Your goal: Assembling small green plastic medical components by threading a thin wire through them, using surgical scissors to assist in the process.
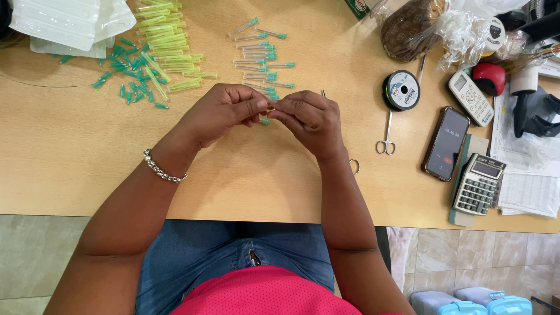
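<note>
1. The left hand (219,114) is held above the wooden table (70,157), fingers curled in, thumb and forefinger pinched shut on a small yellowish piece (270,108) at the fingertips.
2. The right hand (309,119) meets it from the opposite side, fingertips closed on the same piece; the two hands touch at that point. What the piece is cannot be told, being mostly hidden.
3. A thin metal tip (323,93) shows just above the right hand's knuckles.
4. A silver bracelet (162,169) sits on the left wrist.
5. Rows of clear tubes with green ends (262,58) lie on the table just beyond the hands.
6. Loose green caps (125,79) and yellow-green sleeves (169,44) lie to the far left.
7. Small scissors (386,137), a thread spool (401,90), a phone (446,143) and a calculator (479,184) lie to the right, well apart from the hands.
</note>
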